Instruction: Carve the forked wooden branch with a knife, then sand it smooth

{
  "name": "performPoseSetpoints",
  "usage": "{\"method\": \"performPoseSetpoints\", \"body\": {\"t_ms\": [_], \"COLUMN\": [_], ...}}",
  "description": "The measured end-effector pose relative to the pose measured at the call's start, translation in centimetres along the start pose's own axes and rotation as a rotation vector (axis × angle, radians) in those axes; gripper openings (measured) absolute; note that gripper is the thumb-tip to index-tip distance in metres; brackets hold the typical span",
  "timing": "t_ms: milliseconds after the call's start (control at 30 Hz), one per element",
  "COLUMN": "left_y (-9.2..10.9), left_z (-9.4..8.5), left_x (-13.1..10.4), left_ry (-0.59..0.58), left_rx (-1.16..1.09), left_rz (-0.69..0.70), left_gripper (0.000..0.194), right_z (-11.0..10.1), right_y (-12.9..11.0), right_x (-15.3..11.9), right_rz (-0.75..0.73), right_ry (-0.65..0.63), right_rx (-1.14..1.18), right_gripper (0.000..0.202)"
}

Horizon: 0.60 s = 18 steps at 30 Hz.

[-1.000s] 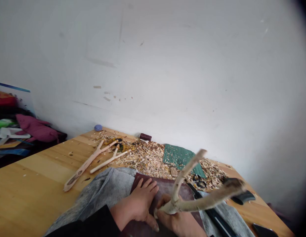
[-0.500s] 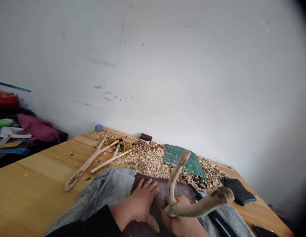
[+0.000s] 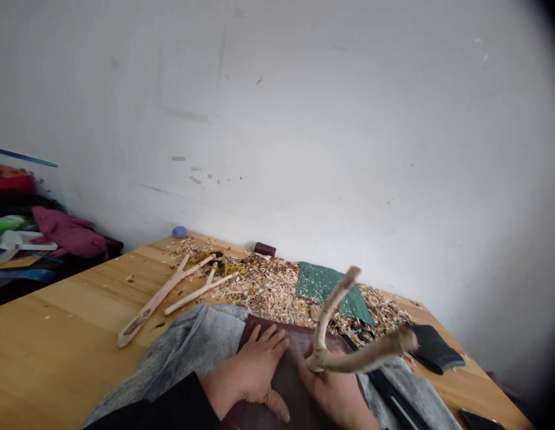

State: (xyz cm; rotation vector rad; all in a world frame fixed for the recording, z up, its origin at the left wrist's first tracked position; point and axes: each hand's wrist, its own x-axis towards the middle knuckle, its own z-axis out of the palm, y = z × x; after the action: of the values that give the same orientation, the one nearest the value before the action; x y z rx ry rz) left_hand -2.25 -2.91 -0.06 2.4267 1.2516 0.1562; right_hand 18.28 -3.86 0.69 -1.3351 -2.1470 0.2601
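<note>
Forked branch (image 3: 319, 359), one of three forked pieces of wood in view, is in my right hand (image 3: 334, 388), over the maroon sheet (image 3: 299, 346); my fingers are wrapped around its stem, and its two prongs rise clear of my grip, one pointing up, the other out to the right. How the stem's hidden end meets the sheet I cannot tell. My one other hand, the left hand (image 3: 259, 365), lies flat on the same sheet, thumb spread away from the four fingers, pinching nothing. Under the single sheet is one grey cloth (image 3: 205, 328) on the wooden table (image 3: 57, 322). Two more forks lie beyond at the left, the larger stick (image 3: 156, 298) and the smaller stick (image 3: 199, 292). Behind my hands are one heap of shavings (image 3: 268, 292), one green cloth (image 3: 319, 280) and one maroon roll (image 3: 264, 249); one long black tool (image 3: 396, 395) lies right of the sheet, and one dark grey sheath (image 3: 436, 349) farther right. Compared with half a second ago, the branch and my right hand have moved slightly forward, and the upright prong leans more to the right; my left hand has stayed in place.
</note>
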Motion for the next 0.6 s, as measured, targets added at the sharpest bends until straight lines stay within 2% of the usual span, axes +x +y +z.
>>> {"method": "performPoseSetpoints", "body": {"t_ms": [133, 233, 300, 367, 467, 500, 600], "left_y": [-0.1, -0.2, -0.2, -0.2, -0.3, -0.3, -0.3], "left_z": [0.1, 0.2, 0.2, 0.2, 0.3, 0.3, 0.3], "left_x": [0.3, 0.4, 0.4, 0.3, 0.2, 0.2, 0.1], "left_ry": [-0.016, -0.021, -0.009, 0.0, -0.002, 0.002, 0.007], "left_rx": [0.007, 0.002, 0.003, 0.011, 0.029, 0.034, 0.037], "left_rz": [-0.013, -0.016, -0.011, -0.005, 0.0, 0.001, 0.001], "left_gripper": [0.126, 0.127, 0.126, 0.126, 0.124, 0.124, 0.124], "right_z": [-0.2, 0.1, 0.6, 1.1, 1.4, 1.3, 0.6], "right_y": [-2.1, -2.9, -2.5, -1.4, 0.2, 0.5, 0.3], "right_x": [-0.7, -0.6, -0.3, 0.0, 0.2, 0.3, 0.0], "right_rz": [0.045, 0.059, 0.065, 0.084, 0.098, 0.088, 0.043], "right_ry": [-0.183, -0.169, -0.139, -0.071, 0.078, 0.093, -0.003], "right_rx": [0.271, 0.418, 0.444, 0.365, 0.1, 0.021, -0.046], "right_gripper": [0.004, 0.005, 0.009, 0.014, 0.02, 0.02, 0.016]}}
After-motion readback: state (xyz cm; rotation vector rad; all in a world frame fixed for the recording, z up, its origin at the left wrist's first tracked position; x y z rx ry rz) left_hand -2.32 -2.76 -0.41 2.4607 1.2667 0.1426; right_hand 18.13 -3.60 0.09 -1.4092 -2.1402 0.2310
